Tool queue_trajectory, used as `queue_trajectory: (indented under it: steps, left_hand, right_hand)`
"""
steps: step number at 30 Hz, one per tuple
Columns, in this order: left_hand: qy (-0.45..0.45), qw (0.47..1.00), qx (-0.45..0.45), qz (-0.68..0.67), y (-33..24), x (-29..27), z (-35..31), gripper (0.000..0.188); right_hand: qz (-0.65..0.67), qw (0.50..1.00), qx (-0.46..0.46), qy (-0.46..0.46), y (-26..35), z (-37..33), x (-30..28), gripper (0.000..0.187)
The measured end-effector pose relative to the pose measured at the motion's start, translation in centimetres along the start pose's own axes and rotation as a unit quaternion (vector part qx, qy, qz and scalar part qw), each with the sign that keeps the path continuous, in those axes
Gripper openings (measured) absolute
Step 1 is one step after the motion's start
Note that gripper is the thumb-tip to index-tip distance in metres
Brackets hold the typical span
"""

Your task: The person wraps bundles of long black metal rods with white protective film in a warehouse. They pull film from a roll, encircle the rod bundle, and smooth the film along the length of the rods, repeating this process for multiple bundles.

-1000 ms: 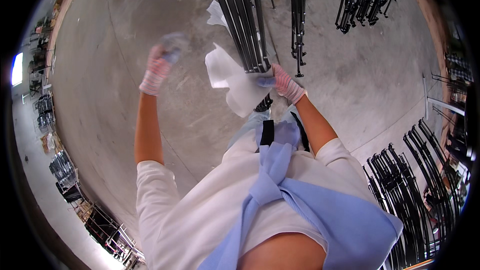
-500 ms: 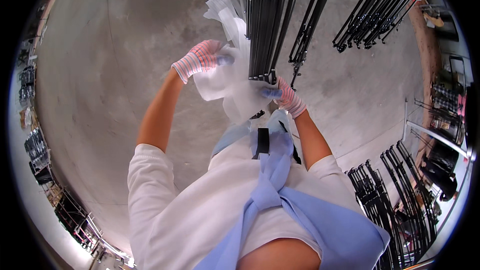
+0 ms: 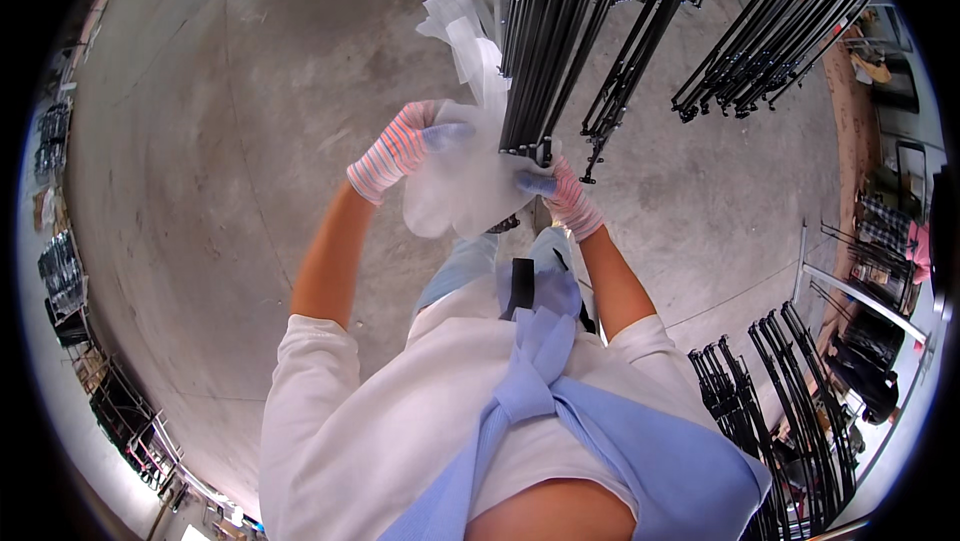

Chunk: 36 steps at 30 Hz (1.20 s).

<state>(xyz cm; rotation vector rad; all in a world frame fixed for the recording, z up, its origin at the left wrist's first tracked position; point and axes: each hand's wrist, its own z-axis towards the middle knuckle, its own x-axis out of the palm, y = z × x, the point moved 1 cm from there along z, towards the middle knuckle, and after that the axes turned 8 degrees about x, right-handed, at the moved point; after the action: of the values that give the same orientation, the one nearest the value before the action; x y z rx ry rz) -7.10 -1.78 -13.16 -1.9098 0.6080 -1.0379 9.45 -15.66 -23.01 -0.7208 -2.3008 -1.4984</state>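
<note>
Pink-striped gloved right hand (image 3: 570,197), closed, gripping thin translucent white sheet (image 3: 452,191) at near end of long black metal rod bundle (image 3: 540,61), seemingly to anchor it. Pink-striped gloved left hand (image 3: 408,143), pinching sheet's left part, seemingly to spread it. Beyond: separate slim black rod cluster (image 3: 770,31).

The left grip (image 3: 411,137) holds thin white sheeting (image 3: 455,186).

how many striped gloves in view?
2. One striped glove is on the left hand, at the white sheet; another is on the right hand, near the lower ends of the black rods. Edges too cluttered to rule out more.
</note>
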Motion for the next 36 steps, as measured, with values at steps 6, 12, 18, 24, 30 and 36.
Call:
queue_trajectory:
  steps: [6, 12, 18, 24, 30, 36]
  left_hand:
    - [-0.108, 0.983, 0.144, -0.032, 5.4, 6.7, 1.1, 0.019]
    - [-0.201, 0.961, 0.189, -0.010, 9.9, 8.2, 2.6, 0.028]
    - [-0.098, 0.712, 0.231, 0.656, 7.0, 9.2, 1.2, 0.024]
    - [-0.276, 0.677, -0.082, 0.678, 2.3, 9.9, 2.9, 0.059]
    - [-0.118, 0.986, 0.053, 0.109, 8.3, 4.3, 5.1, 0.030]
    - [-0.102, 0.987, 0.116, 0.053, 8.7, 4.9, 5.4, 0.025]
  right_hand:
    - [-0.067, 0.996, -0.006, -0.053, -2.5, 0.7, -0.3, 0.029]
    - [-0.444, 0.856, -0.226, -0.142, 3.8, -1.5, 4.5, 0.029]
    - [-0.342, 0.900, -0.235, -0.133, -0.2, -0.1, 2.0, 0.031]
    - [-0.412, 0.881, -0.215, -0.091, 2.2, -0.9, 2.4, 0.032]
    - [-0.471, 0.863, -0.171, -0.063, 3.4, -2.2, 2.5, 0.033]
    - [-0.339, 0.910, -0.189, -0.145, -0.7, -4.2, -4.0, 0.027]
